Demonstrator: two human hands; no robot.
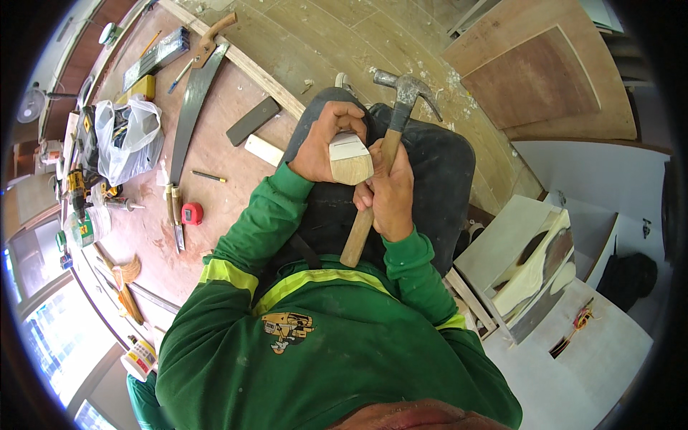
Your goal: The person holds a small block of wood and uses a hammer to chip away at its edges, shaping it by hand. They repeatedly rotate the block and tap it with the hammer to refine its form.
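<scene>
My left hand (315,149) is closed round what looks like a wooden hand plane (352,169), held up over my lap. Its blunt wooden end faces me, and a thin dark slit crosses its pale flat face. Just to the right, my right hand (393,192) grips the wooden handle of a claw hammer (392,147). The hammer's metal head points away from me, with the claw curving right. My right fingertips are close to the plane's end; whether they touch it I cannot tell.
The work table (226,204) on my left bears a handsaw (195,107), chisels (175,215), a red tape measure (191,213), a dark rectangular block (253,120), a pencil (208,176) and a plastic bag (130,140). Wooden panels (545,79) and a pale drawer-like box (516,251) stand at right.
</scene>
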